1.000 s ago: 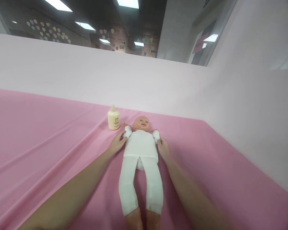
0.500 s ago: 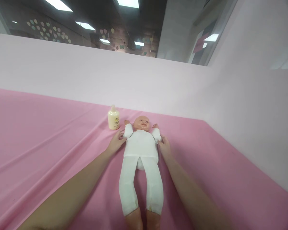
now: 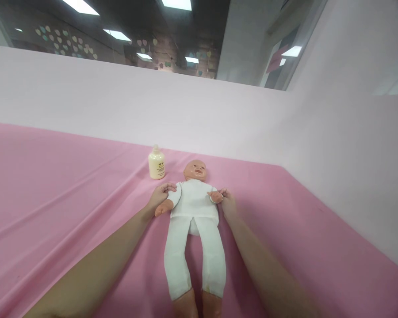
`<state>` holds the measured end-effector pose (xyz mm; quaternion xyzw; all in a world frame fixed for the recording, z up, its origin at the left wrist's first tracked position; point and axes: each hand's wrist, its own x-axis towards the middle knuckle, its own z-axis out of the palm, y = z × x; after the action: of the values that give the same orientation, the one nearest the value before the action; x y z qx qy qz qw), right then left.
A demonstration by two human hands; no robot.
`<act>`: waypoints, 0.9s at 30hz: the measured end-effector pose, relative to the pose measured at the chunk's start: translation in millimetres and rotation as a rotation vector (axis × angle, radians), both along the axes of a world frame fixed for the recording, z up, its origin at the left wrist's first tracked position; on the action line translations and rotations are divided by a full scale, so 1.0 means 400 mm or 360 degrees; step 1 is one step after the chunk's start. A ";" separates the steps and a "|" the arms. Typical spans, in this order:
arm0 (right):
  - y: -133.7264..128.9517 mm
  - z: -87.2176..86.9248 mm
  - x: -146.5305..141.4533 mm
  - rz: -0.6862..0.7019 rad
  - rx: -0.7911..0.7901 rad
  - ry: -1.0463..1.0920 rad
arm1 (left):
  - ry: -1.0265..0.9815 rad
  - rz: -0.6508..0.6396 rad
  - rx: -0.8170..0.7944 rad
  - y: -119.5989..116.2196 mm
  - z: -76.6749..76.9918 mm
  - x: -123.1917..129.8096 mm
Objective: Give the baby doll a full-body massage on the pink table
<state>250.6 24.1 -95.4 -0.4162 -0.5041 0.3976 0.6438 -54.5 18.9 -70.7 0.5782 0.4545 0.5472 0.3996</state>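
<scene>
A baby doll (image 3: pixel 199 198) with a white cloth body lies on its back, head away from me and feet toward me. My left hand (image 3: pixel 160 195) is closed at the sleeve of the doll's arm on the left; that arm points down and outward, its small hand beside my wrist. On the other side, my right hand (image 3: pixel 228 202) has its fingers and thumb closed at the doll's other arm, near the wrist. This arm is bent, with its small hand (image 3: pixel 215 196) over the side of the chest. My exact finger contact there is partly hidden.
A cream pump bottle (image 3: pixel 157 165) stands upright left of the doll's head. Pink cloth (image 3: pixel 86 176) with folds on the left covers the surface. A white wall (image 3: pixel 119 97) with a window above it borders the back and the right side.
Both doll arms have swung from raised beside the head down toward its body. My hands have stayed with the arms, their fingers shifting slightly. The bottle has not moved.
</scene>
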 end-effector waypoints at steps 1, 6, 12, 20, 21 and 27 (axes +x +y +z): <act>-0.003 0.005 -0.001 -0.0009 -0.0025 -0.0002 | 0.0012 -0.0019 0.0005 -0.004 0.003 0.000; -0.018 0.023 -0.001 -0.0111 -0.0109 -0.0067 | 0.0114 -0.0142 -0.0019 -0.027 0.015 0.002; -0.023 0.027 -0.003 -0.0149 -0.0136 -0.0217 | 0.0140 -0.0195 -0.0023 -0.027 0.009 0.009; -0.030 0.029 -0.001 -0.0255 0.0018 -0.0346 | 0.0164 0.0004 -0.0053 -0.033 0.014 0.011; -0.033 0.031 -0.001 -0.0258 0.0018 -0.0373 | 0.0202 0.0025 -0.0050 -0.037 0.019 0.012; -0.043 0.041 0.004 -0.0299 -0.0018 -0.0577 | 0.0453 0.0260 0.0101 -0.049 0.031 0.025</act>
<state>252.3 6.8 -78.8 -0.5299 -0.5685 0.2571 0.5744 -44.6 -0.6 -58.2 0.6232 0.5345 0.5047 0.2668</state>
